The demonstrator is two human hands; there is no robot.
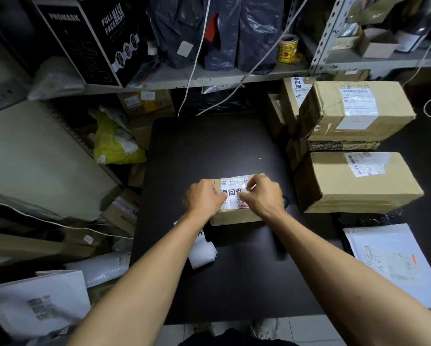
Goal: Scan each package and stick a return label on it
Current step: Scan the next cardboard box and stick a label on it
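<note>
A small cardboard package (234,217) lies in the middle of the black table (222,146). On its top, over a shipping label, sits a white return label (233,192) printed with large black characters. My left hand (204,199) has its fingers curled and its thumb on the label's left end. At the label's right end, my right hand (263,196) pinches the edge between thumb and fingertips. A dark object (285,201) pokes out just right of my right hand; I cannot tell what it is.
White backing paper (202,253) lies under my left forearm. Stacked cardboard boxes (354,182) stand at the right, with a white mailer (389,260) in front of them. A shelf behind holds dark bags and a yellow sticker roll (288,48). Parcels crowd the floor at left.
</note>
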